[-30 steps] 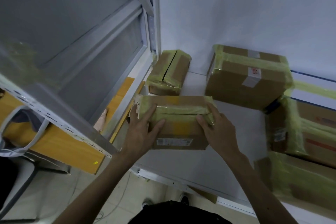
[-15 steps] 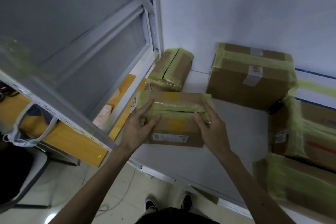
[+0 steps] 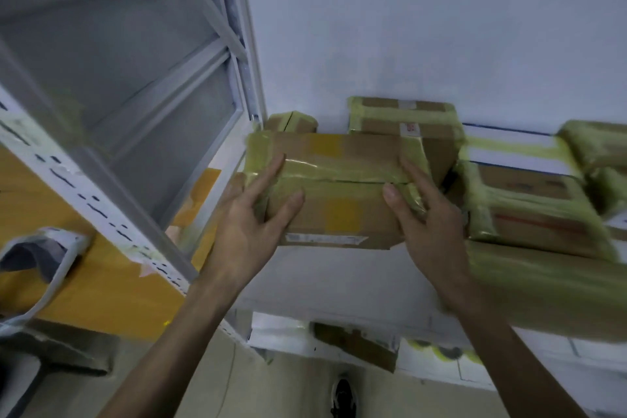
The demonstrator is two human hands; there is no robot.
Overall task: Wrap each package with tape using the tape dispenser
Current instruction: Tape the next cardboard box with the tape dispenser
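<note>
A brown cardboard package [image 3: 339,193], banded with yellowish tape and carrying a white label on its near face, is held over the white shelf [image 3: 322,282]. My left hand [image 3: 247,220] grips its left end, fingers on top and thumb on the near face. My right hand [image 3: 431,220] grips its right end the same way. Whether the package touches the shelf I cannot tell. No tape dispenser is in view.
Taped packages surround it: a small one [image 3: 291,122] and a larger one [image 3: 403,115] behind, more on the right [image 3: 529,204], [image 3: 549,292]. A grey metal shelf upright [image 3: 101,200] slants on the left above an orange tabletop [image 3: 101,285]. Yellowish rolls [image 3: 441,353] sit below the shelf.
Both hands have carried the package back and to the right, up against the rear packages. The view has dropped closer to the shelf.
</note>
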